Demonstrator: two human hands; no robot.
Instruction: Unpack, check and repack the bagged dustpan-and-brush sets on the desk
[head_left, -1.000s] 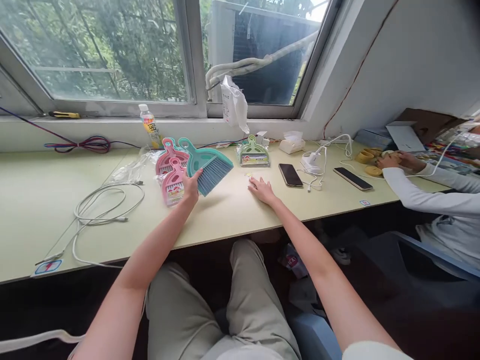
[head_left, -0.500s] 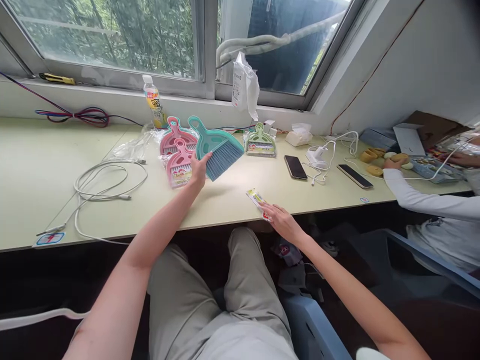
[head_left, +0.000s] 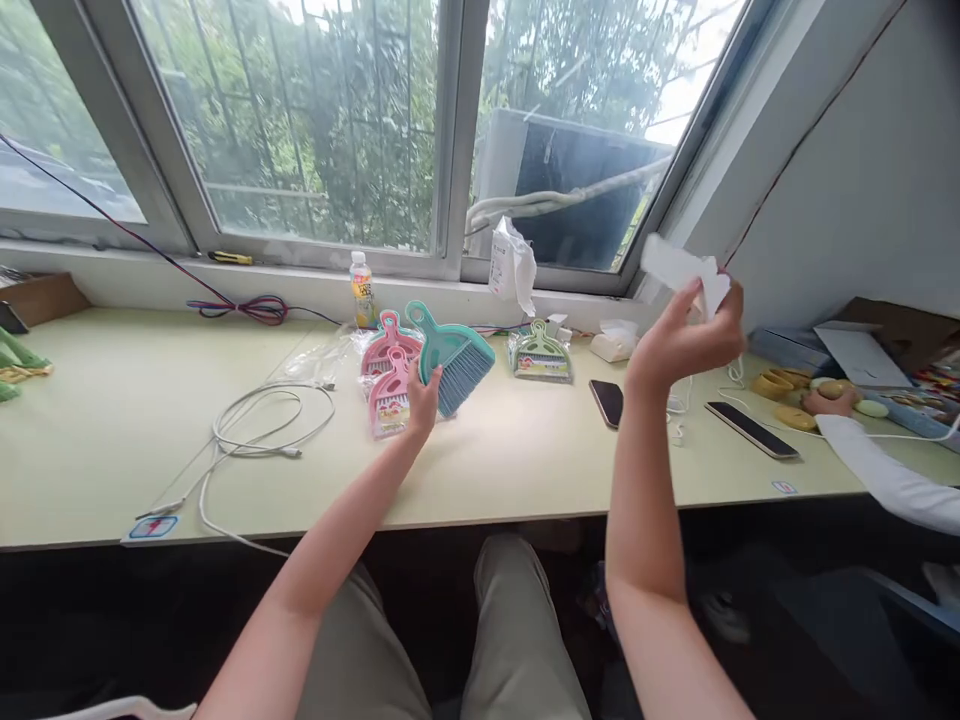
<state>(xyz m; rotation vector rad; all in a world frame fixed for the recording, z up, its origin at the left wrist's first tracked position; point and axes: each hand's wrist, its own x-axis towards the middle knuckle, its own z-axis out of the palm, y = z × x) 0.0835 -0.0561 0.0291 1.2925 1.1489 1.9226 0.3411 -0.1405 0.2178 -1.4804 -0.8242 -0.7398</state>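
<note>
My left hand (head_left: 424, 398) is closed around a teal dustpan (head_left: 442, 345) with a grey-bristled brush (head_left: 465, 375) fitted in it, tilted above the table. Behind it lie two pink dustpan sets (head_left: 388, 398) in clear wrapping. Raised over the right side of the table, my right hand (head_left: 694, 335) pinches a label card (head_left: 671, 265), its plain white side towards me and slightly blurred. A green dustpan set (head_left: 540, 352), still wrapped, lies near the window wall.
Along the back stand a drink bottle (head_left: 362, 290) and a tissue pack (head_left: 615, 340). White cables (head_left: 262, 420) coil at left. Two phones, one dark (head_left: 606, 402) and one long (head_left: 751, 430), lie at right, near another person's sleeve (head_left: 885, 470). A window (head_left: 315, 130) is ahead.
My right hand has lifted the label card off the table and carried it up and right. My left hand still holds the dustpan and brush. The view has tilted up.
</note>
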